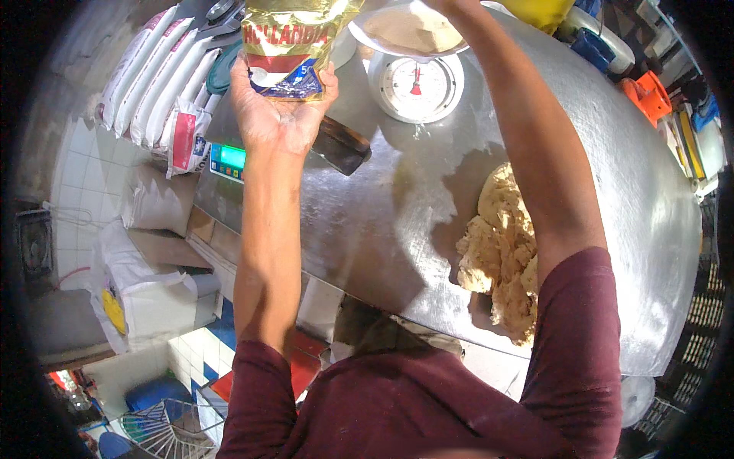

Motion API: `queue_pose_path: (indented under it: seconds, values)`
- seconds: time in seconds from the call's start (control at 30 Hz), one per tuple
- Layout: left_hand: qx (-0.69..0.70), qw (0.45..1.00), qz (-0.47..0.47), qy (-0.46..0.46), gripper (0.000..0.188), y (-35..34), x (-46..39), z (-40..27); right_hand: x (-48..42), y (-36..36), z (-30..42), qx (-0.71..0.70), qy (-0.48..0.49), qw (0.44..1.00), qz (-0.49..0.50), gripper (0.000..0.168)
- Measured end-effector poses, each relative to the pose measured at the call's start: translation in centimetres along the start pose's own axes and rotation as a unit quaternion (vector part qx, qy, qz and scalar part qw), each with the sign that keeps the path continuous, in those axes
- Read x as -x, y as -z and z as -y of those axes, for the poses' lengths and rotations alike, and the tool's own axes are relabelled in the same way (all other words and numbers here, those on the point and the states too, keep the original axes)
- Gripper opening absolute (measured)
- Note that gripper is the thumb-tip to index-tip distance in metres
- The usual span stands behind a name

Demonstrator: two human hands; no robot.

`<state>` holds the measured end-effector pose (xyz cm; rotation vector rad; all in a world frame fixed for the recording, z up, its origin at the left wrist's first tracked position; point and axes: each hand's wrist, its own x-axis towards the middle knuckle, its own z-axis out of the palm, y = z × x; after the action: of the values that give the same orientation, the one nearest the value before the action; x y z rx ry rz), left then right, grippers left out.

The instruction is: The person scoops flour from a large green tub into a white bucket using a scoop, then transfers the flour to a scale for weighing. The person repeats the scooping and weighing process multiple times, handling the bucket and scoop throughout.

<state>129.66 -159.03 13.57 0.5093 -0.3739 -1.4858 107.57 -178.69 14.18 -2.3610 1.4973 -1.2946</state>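
Observation:
My left hand [281,123] holds a gold foil Hollandia packet [287,51] from below, with its printed front turned up towards me. The packet's top runs out of the picture. To its right stands a white dial kitchen scale [421,94]; its round pan [367,41] carries a tan granular or powdery heap [410,30]. My right hand [450,3] is at the upper edge by the pan, mostly cut off, so its fingers are hidden. A rough mass of dough [502,246] lies on the steel table [367,241], partly behind my right arm.
Under my left forearm sits a digital scale [229,160] with a lit display. A dark brown block [344,146] lies beside it. Several white sacks [155,80] stack at the left. An orange object [648,97] and a yellow one [533,11] stand along the far right edge.

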Motion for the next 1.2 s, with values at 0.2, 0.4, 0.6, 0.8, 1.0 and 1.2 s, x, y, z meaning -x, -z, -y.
queue_pose_path:
  seconds: [0.2, 0.4, 0.6, 0.8, 1.0, 1.2]
  values:
    - [0.025, 0.999, -0.026, 0.028, 0.052, 1.5, 1.7, -0.7, 1.5, 0.3, 2.4, 0.031, 0.021, 0.980, 0.194, 0.048]
    - [0.134, 0.985, -0.052, 0.093, 0.065, 3.4, 3.4, 2.1, 2.9, 1.4, 1.6, -0.042, 0.033, 0.996, 0.068, 0.054]
    - [0.205, 0.970, -0.029, 0.125, 0.065, 5.8, 3.2, 4.2, 4.3, 5.5, 7.4, -0.011, -0.067, 0.994, 0.080, 0.046]
    - [0.215, 0.971, -0.017, 0.105, 0.058, 6.8, 1.4, 4.5, 6.7, 5.4, 11.7, -0.128, 0.063, 0.967, 0.211, 0.056]
    - [0.178, 0.965, 0.055, 0.184, 0.068, 9.0, 0.3, 4.8, 9.7, 5.7, 16.1, -0.083, 0.042, 0.953, 0.290, 0.033]
    - [0.081, 0.983, -0.070, 0.152, 0.061, 9.1, -1.6, 5.5, 9.3, 1.5, 15.8, 0.013, 0.092, 0.966, 0.241, 0.022]
